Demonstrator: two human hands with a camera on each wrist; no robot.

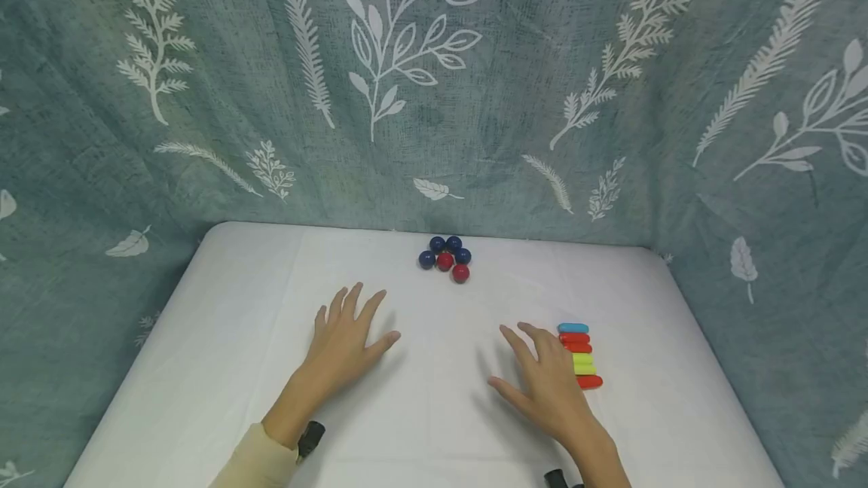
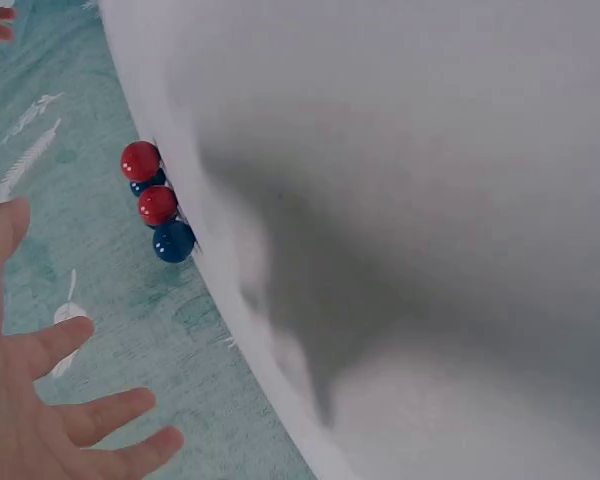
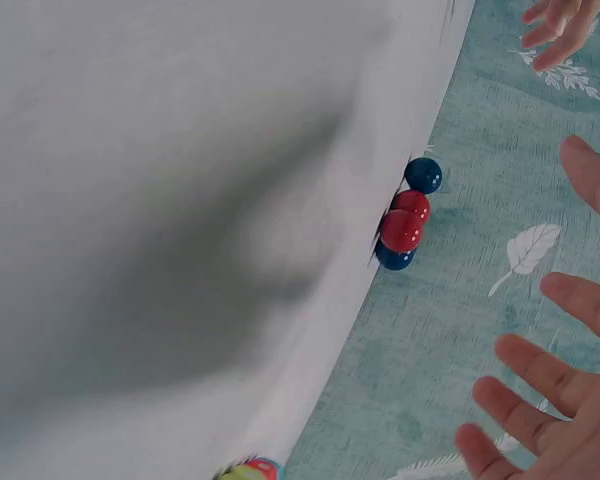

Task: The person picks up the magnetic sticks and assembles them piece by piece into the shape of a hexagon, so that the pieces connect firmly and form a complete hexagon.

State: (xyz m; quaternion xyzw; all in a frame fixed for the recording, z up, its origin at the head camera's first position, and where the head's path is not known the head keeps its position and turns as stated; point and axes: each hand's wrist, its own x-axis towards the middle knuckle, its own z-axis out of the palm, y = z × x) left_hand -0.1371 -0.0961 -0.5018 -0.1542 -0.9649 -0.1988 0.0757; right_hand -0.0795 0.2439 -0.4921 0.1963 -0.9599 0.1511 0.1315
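My left hand point(image 1: 343, 345) hovers over the left part of the white table, fingers spread, holding nothing. Over the right part my right hand point(image 1: 545, 382) is held with fingers apart and nothing between them. Just beside and partly behind it lies a column of short coloured sticks point(image 1: 575, 338), blue, red and yellow-green; the hand hides some of their left ends. At the table's far side sits a cluster of shiny balls, with several dark blue balls point(image 1: 437, 245) and two red balls point(image 1: 460, 273). Both wrist views show these balls, and neither hand touches them.
The white table point(image 1: 271, 285) has rounded far corners. Behind it hangs a green-blue cloth point(image 1: 508, 81) printed with white leaves. A black wrist camera point(image 1: 311, 439) is strapped at the left wrist, and another black piece point(image 1: 556, 479) shows by the right wrist.
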